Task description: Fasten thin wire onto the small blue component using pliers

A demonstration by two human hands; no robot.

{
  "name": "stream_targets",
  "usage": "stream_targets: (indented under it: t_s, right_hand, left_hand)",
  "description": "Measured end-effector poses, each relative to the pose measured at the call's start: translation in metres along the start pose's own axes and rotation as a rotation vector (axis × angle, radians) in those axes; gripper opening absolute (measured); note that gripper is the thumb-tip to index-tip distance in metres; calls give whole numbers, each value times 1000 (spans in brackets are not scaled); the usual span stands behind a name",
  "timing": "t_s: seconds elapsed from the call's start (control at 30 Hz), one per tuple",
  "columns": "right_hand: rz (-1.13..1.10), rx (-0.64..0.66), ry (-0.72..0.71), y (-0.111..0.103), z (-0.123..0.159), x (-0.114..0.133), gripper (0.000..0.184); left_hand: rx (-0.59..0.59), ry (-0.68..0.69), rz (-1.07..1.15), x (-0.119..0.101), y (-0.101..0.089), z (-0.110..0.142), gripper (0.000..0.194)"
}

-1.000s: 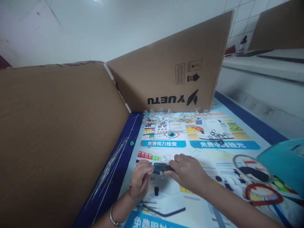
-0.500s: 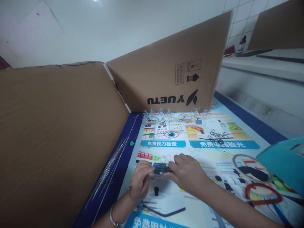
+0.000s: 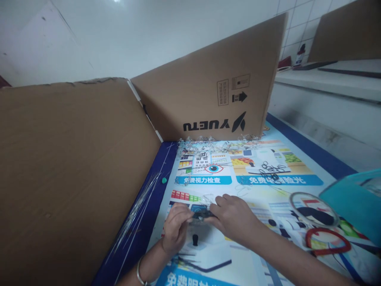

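My left hand (image 3: 176,227) has its fingers pinched on the left end of a small dark strip-like piece (image 3: 202,215). On the other end, the fingers of my right hand (image 3: 233,217) are closed. Clear, shiny bits show around this piece, but its exact kind is too blurred to tell. Just above the hands, a few clear plastic pieces (image 3: 208,197) lie on the printed sheet (image 3: 214,248). Farther right rests a small pile of thin black loops (image 3: 272,171).
Cardboard panels (image 3: 74,159) stand along the left and back. Clear plastic pieces (image 3: 199,145) heap against the back panel. Thin pale strands (image 3: 133,214) lie along the blue left edge. At right are a pale ring (image 3: 293,204), a red loop (image 3: 309,240) and a teal container (image 3: 348,194).
The view has shifted slightly. Both hands keep their grip in nearly the same place; the dark piece between them looks slightly turned.
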State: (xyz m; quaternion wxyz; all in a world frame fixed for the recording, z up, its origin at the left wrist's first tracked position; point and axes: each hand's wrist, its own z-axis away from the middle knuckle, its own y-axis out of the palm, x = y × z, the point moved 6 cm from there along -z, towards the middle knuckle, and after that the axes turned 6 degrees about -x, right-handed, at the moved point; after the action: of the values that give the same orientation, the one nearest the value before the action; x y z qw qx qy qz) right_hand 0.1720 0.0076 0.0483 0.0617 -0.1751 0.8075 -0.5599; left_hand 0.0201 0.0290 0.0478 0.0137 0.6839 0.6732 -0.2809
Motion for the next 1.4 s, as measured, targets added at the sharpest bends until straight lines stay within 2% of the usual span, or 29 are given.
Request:
stream_targets:
  t_s: [0.5,0.77,1.0,1.4]
  right_hand:
    - [10,-16,-33,2,0,2,28]
    - [5,-76,-58,4,2,1,26]
    - [36,-182,-102,5,4,-1,25]
    - [45,-261,-185,4,6,-1,26]
  left_hand:
    - [-3,-42,-25,4,-1,2,24]
    - [9,-57,-5,6,0,3,27]
    - [-4,-131,40,11,1,4,21]
    - [16,-126,59,9,1,4,18]
